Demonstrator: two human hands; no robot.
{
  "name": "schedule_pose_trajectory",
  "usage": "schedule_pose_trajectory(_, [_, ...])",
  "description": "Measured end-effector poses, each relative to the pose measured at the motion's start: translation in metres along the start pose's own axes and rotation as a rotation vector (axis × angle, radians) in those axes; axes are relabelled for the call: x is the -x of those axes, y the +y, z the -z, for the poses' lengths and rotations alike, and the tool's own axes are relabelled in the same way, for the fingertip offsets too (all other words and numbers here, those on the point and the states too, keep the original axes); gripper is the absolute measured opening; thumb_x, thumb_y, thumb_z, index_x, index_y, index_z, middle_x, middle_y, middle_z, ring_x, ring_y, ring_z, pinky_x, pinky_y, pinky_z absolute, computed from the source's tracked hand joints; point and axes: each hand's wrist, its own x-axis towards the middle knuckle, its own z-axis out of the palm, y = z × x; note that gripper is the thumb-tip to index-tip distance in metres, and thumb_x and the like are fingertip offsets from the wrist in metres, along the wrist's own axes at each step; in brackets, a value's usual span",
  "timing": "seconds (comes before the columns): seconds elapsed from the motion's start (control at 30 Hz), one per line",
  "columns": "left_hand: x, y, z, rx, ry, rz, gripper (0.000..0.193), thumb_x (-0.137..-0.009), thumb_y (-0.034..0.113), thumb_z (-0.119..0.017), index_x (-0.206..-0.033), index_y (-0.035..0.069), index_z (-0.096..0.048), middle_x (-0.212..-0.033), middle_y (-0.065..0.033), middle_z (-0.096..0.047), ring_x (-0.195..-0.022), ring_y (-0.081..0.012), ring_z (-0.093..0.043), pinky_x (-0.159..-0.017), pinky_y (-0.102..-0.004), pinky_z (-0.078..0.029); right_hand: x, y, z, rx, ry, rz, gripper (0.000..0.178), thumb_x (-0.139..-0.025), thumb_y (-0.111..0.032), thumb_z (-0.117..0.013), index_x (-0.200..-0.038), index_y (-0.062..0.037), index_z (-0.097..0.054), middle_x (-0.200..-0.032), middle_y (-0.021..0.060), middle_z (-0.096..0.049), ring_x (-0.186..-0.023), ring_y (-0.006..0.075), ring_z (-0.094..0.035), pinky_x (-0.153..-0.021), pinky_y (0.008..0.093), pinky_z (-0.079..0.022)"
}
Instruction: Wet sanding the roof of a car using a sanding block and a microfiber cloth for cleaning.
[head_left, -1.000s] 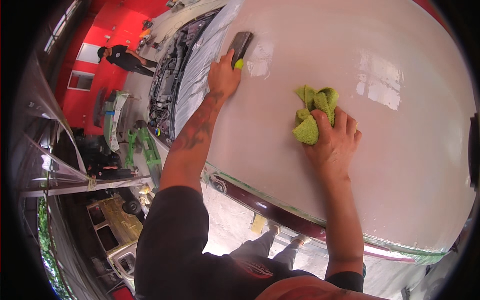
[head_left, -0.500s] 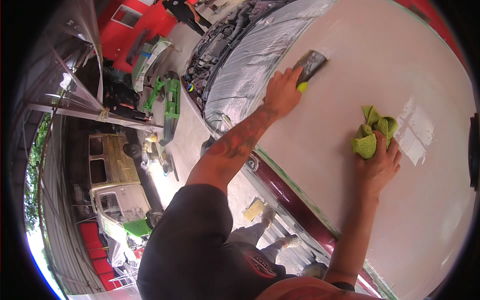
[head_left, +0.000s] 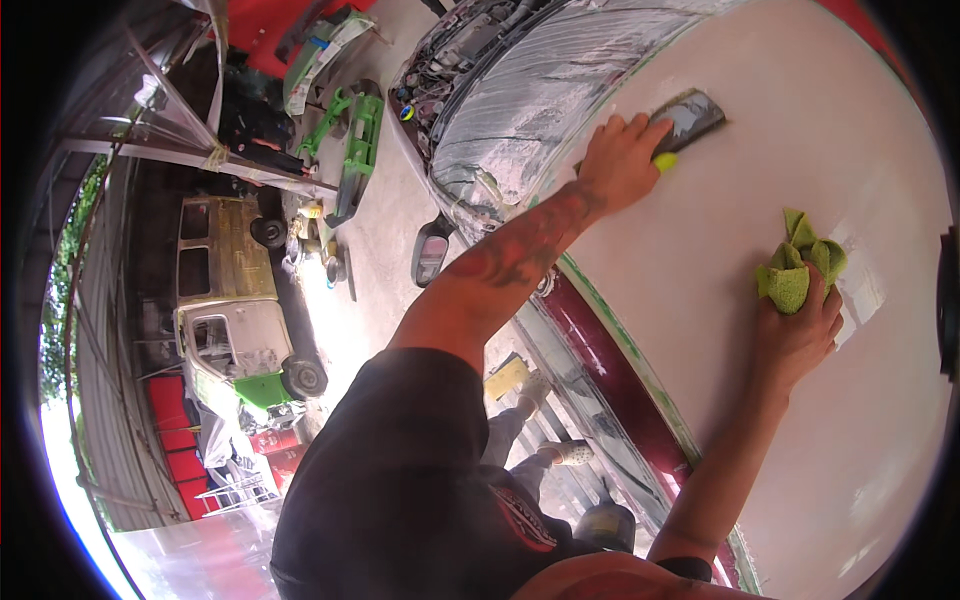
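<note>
My left hand (head_left: 625, 165) is closed on a dark grey sanding block (head_left: 692, 115), which lies flat against a car roof (head_left: 700, 240) coated in pale, matte primer. A yellow-green bit (head_left: 665, 162) shows beside the fingers at the block's near side; its kind is unclear. Farther right, my right hand (head_left: 798, 335) grips a bunched green cloth (head_left: 803, 262) and rests on the same roof. Next to the cloth lies a shiny, wet-looking patch (head_left: 862, 300). Palms and fingertips are partly hidden.
A plastic-covered windshield (head_left: 570, 75) adjoins the roof, with an exposed engine bay beyond. Below the dark red side rail (head_left: 600, 360) are a slatted platform under my feet, a yellow block (head_left: 507, 377) and a black bucket (head_left: 605, 525). A stripped van (head_left: 230, 290) stands at left.
The view has shifted, so the surroundings appear displaced. My left hand has slid the sanding block rightward across the roof. The right hand and cloth now sit closer to the shiny patch.
</note>
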Motion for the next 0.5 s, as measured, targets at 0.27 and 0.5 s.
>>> schedule_pose_trajectory(0.27, [0.059, 0.050, -0.025, -0.060, 0.093, -0.016, 0.059, -0.077, 0.015, -0.066, -0.134, 0.011, -0.055, -0.121, -0.0126, -0.054, -0.093, -0.0312, -0.051, -0.082, -0.0451, -0.043, -0.002, 0.014, -0.005, 0.055, 0.017, -0.005, 0.051, -0.071, -0.037, -0.082, -0.117, -0.0253, -0.062, -0.120, 0.0058, -0.059, -0.110, 0.0347, -0.056, -0.085, 0.0542, -0.046])
schedule_pose_trajectory(0.5, [-0.013, 0.003, -0.025, -0.073, 0.072, 0.184, 0.047, -0.079, 0.019, -0.063, -0.125, 0.010, -0.059, -0.116, -0.0141, -0.060, -0.101, -0.0336, -0.053, -0.084, -0.0468, -0.045, -0.006, 0.021, -0.015, 0.080, 0.084, 0.055, 0.053, -0.072, -0.041, -0.081, -0.119, -0.0247, -0.063, -0.119, 0.0062, -0.061, -0.107, 0.0347, -0.059, -0.083, 0.0515, -0.051])
